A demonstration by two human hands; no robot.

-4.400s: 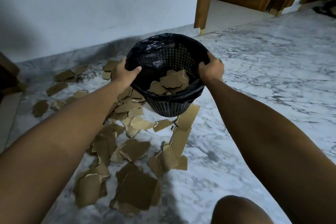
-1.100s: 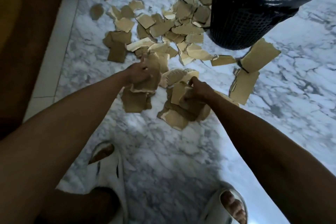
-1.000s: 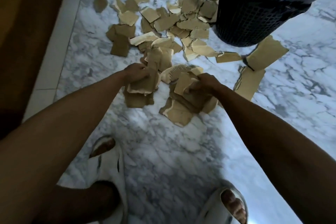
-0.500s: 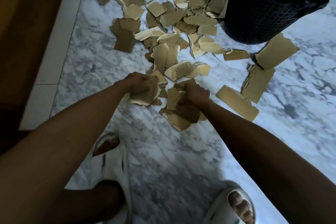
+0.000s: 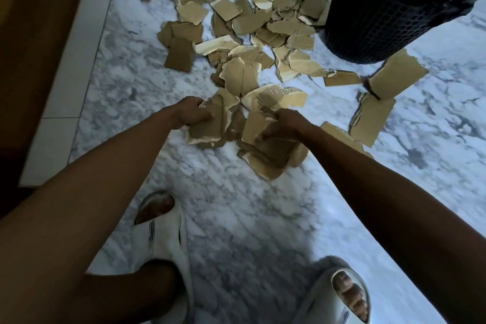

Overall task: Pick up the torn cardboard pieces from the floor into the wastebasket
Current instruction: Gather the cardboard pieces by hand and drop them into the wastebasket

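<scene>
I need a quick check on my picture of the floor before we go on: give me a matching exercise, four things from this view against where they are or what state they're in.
Things:
1. left hand
2. right hand
3. wastebasket
4. white slippers

Places or states:
A. top right, standing on the marble floor beside the scattered pieces
B. bottom of the view, on the person's feet
C. closed on a bunch of torn cardboard, nearer the wooden edge
D. closed on a stack of torn cardboard, nearer the basket

Pairs: 1-C, 2-D, 3-A, 4-B
</scene>
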